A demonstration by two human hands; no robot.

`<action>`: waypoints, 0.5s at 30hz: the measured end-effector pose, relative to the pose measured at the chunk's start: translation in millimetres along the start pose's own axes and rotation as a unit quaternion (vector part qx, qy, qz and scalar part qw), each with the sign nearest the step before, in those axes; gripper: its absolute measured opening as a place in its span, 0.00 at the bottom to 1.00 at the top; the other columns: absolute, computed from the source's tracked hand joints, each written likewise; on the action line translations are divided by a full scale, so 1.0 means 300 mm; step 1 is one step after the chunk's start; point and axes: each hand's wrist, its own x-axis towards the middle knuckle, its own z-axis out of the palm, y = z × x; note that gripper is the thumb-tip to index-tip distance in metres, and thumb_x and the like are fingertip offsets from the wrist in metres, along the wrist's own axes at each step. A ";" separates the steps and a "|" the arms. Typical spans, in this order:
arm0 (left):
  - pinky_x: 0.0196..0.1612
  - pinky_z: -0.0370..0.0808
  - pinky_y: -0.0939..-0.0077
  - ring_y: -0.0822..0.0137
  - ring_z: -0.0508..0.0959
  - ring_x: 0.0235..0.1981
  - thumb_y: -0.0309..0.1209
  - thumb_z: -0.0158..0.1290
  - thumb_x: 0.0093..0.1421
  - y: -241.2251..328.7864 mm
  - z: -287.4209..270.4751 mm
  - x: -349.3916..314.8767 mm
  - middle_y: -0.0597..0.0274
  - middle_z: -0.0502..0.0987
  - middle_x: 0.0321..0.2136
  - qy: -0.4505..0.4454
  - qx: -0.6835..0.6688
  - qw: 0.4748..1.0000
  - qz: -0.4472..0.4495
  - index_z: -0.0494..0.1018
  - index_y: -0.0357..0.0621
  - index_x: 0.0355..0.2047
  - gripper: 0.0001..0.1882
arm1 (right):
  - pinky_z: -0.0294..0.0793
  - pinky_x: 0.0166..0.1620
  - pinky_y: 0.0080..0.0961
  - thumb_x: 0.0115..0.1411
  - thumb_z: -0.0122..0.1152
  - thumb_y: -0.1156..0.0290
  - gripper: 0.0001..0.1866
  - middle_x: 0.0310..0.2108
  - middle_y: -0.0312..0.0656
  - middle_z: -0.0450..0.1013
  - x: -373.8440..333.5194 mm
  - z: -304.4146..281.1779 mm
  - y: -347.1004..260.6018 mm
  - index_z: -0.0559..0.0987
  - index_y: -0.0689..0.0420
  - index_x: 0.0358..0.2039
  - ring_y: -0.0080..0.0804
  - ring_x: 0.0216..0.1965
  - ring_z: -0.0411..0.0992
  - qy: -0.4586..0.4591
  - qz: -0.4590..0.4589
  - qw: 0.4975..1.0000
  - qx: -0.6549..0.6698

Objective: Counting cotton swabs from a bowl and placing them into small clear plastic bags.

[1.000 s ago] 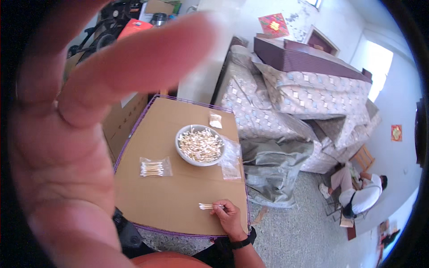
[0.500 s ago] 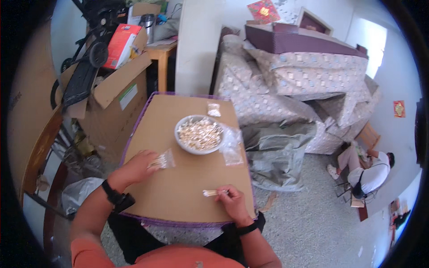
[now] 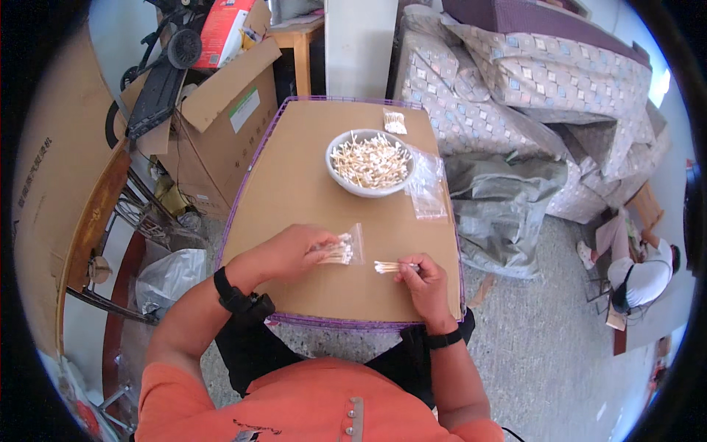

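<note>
My left hand [image 3: 300, 249] is closed on a small clear zip bag [image 3: 358, 244] with a bunch of cotton swabs inside, its tips pointing right. To the right of it, my right hand [image 3: 423, 281] pinches several loose cotton swabs [image 3: 386, 267], their white tips toward the bag. A gap separates the two bunches. Beyond the hands stands a grey-white bowl [image 3: 340, 183] heaped with cotton swabs [image 3: 370, 160]. At the far right of the cardboard tabletop [image 3: 287, 177] lies a filled bag of swabs [image 3: 395, 123].
Flat clear bags [image 3: 428, 193] lie right of the bowl. A purple rim [image 3: 254, 147] edges the table. Large cardboard boxes [image 3: 213, 147] stand at the left, a grey-green sack [image 3: 501, 214] and covered furniture [image 3: 530, 74] at the right. A seated person [image 3: 648, 272] is farther right.
My view has tilted down and shifted left. My left hand with the bag has come closer to my right hand, which keeps its pinch on the loose swabs.
</note>
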 end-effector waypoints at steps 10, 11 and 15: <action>0.39 0.72 0.61 0.51 0.74 0.38 0.28 0.52 0.57 0.011 0.065 0.179 0.52 0.73 0.34 0.031 0.130 0.978 0.159 0.76 0.46 0.40 0.10 | 0.72 0.34 0.15 0.62 0.57 0.77 0.03 0.29 0.32 0.73 -0.006 -0.001 -0.021 0.75 0.60 0.37 0.17 0.28 0.71 -0.008 0.039 0.999 -0.001; 0.38 0.72 0.62 0.52 0.74 0.37 0.28 0.51 0.57 0.005 0.070 0.202 0.52 0.73 0.34 0.018 0.157 0.975 0.156 0.76 0.47 0.39 0.10 | 0.72 0.34 0.14 0.62 0.57 0.76 0.03 0.29 0.32 0.72 -0.004 -0.003 -0.018 0.75 0.60 0.37 0.17 0.29 0.71 -0.009 0.037 0.999 -0.001; 0.36 0.71 0.61 0.52 0.74 0.36 0.29 0.51 0.55 0.006 0.079 0.241 0.53 0.71 0.32 -0.032 0.234 0.961 0.140 0.76 0.47 0.36 0.09 | 0.72 0.35 0.14 0.62 0.57 0.76 0.03 0.28 0.31 0.72 -0.007 -0.007 -0.018 0.75 0.60 0.36 0.16 0.29 0.71 -0.009 0.027 1.000 0.001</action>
